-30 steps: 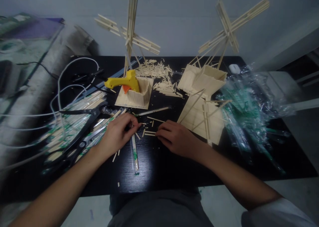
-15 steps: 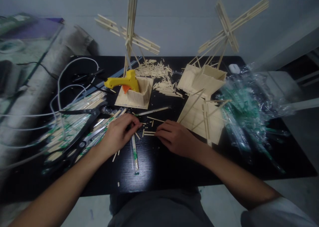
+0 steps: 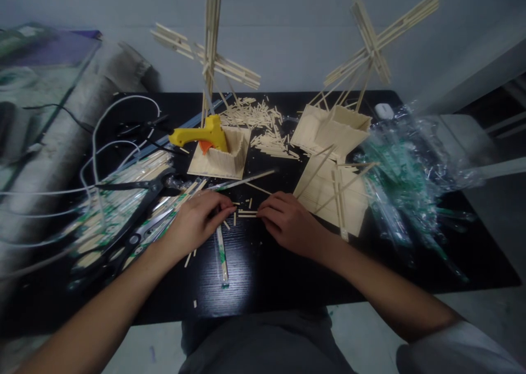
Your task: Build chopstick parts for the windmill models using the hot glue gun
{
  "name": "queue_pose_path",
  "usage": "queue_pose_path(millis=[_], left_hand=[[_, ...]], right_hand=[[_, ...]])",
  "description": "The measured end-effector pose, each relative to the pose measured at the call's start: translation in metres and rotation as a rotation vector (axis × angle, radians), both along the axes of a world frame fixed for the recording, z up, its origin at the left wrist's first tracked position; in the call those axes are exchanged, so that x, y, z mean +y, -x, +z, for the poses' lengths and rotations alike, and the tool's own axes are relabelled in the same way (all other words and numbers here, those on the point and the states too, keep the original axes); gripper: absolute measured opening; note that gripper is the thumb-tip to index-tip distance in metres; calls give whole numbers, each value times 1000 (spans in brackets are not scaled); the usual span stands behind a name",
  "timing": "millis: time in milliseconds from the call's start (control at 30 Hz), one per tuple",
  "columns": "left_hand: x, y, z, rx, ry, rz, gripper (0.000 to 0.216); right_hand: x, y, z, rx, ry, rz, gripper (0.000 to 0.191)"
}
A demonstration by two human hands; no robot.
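My left hand (image 3: 201, 215) is closed in a pinch, its thumb and forefinger meeting just left of two short thin wooden sticks (image 3: 247, 216). What it pinches, if anything, is too small to make out. A small stick piece (image 3: 235, 219) lies just below those fingertips. The fingers of my right hand (image 3: 293, 220) are closed over the right ends of the two parallel sticks, whose left ends stick out toward my left hand. Tiny cut bits (image 3: 249, 203) are scattered on the black table (image 3: 263, 286) between the hands. A longer stick (image 3: 258, 188) lies behind them.
A yellow glue gun (image 3: 211, 133) rests in a wooden model (image 3: 236, 168) with crossed stick blades. A second bladed model (image 3: 343, 130) stands right. Scissors (image 3: 135, 237) lie over wrapped sticks at left. Cut sticks (image 3: 255, 116) are heaped behind; plastic wrappers (image 3: 394, 171) lie right.
The two sticks under my right hand have shifted slightly up, away from the small crosswise piece at their left ends. My left fingertips are a little nearer them. The view has shifted slightly.
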State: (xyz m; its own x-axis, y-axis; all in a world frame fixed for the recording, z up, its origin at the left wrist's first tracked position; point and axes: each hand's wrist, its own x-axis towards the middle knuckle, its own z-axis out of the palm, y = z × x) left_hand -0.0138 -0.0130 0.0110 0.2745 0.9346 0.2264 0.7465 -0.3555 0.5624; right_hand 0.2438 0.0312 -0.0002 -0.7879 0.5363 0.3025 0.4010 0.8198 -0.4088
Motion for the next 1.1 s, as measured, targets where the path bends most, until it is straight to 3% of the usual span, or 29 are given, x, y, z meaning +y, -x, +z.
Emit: queue_pose_path(millis=[167, 400, 600, 1100], left_hand=[[0, 3, -3, 69, 0, -70, 15], [-1, 6, -3, 324, 29, -96, 32], [-3, 4, 3, 308, 117, -134, 23], [-3, 6, 13, 263, 97, -197, 15]], right_hand=[[1, 0, 0, 8, -16, 2, 12], [1, -1, 0, 33, -16, 14, 11], [-1, 2, -1, 55, 6, 56, 8], [-3, 4, -3, 67, 7, 59, 8]])
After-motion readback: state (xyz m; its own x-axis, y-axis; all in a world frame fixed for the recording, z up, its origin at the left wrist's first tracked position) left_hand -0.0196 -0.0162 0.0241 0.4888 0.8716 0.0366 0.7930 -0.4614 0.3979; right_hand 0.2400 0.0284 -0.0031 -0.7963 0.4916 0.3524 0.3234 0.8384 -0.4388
